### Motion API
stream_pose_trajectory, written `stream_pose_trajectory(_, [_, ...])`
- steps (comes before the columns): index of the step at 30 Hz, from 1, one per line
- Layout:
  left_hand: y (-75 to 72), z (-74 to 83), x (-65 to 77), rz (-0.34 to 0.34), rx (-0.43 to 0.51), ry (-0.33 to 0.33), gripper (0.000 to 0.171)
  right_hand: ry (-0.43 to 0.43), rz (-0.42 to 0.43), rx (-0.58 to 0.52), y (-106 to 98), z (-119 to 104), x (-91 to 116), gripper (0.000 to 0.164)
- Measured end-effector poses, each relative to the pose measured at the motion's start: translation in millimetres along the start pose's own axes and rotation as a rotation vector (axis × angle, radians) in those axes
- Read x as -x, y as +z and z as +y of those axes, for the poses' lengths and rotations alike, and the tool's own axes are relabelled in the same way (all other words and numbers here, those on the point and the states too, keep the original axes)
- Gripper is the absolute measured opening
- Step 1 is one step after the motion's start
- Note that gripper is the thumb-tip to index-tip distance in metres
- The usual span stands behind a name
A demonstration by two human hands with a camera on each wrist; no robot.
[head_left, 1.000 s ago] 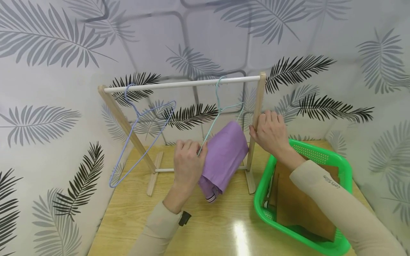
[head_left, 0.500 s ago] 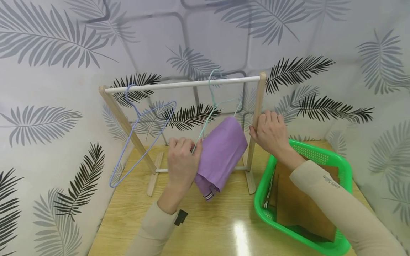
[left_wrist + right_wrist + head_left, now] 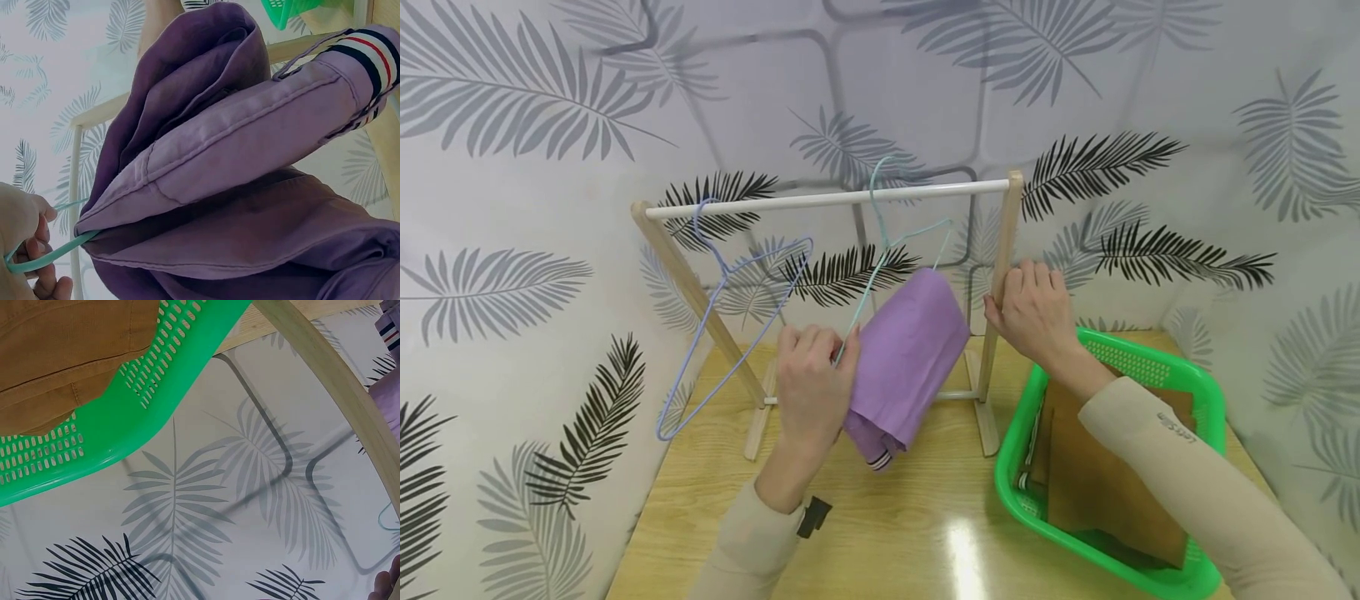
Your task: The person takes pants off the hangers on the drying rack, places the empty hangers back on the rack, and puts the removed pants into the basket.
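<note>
My left hand (image 3: pixel 811 383) grips the lower left corner of a mint-green wire hanger (image 3: pixel 868 292); up close, fingers curl around its wire (image 3: pixel 59 252) in the left wrist view. Folded purple trousers (image 3: pixel 910 358) hang tilted from that hanger, with a striped cuff (image 3: pixel 369 62) showing. The hanger's hook (image 3: pixel 875 179) stands at the white rod (image 3: pixel 805 201), its top above it; whether it bears on the rod is unclear. My right hand (image 3: pixel 1037 312) holds the right wooden post (image 3: pixel 1006 233) of the small clothes rack, thumb on the near side.
A blue hanger (image 3: pixel 688 350) hangs at the rod's left end, bare of clothes. On the table (image 3: pixel 917 533), right of the rack, stands a green plastic basket (image 3: pixel 1208 408) with brown clothing (image 3: pixel 1097 467) inside. A wallpapered wall with leaf prints rises close behind the rack.
My left hand has moved left, taking the green hanger and the purple trousers along; the hook has shifted left along the rod and risen. My right hand has stayed on the post.
</note>
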State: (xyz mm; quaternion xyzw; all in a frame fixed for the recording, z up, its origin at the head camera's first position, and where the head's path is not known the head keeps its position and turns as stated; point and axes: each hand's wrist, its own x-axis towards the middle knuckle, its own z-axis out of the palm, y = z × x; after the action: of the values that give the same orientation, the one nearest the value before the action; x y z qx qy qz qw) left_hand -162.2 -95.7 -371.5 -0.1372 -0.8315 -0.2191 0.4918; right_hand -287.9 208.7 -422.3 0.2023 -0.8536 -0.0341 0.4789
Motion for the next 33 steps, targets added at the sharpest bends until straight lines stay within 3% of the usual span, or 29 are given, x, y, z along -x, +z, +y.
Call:
stream_pose_trajectory(12, [-10.9,-2.6,3.9,0.034,0.017,-0.007,0.034,-0.005,0.043,-0.002,1.8,0.1,-0.3,0.039])
stream_pose_trajectory(20, [-19.3,-2.7,10.3,0.023,0.016,0.011,0.035,0.002,0.003,-0.002,0.2,-0.8,0.0,0.043])
stream_pose_trajectory(33, [-24.8,-5.0,27.5,-0.007,0.003,0.048,0.034,-0.004,0.02,-0.008,0.6,-1.2,-0.3,0.039])
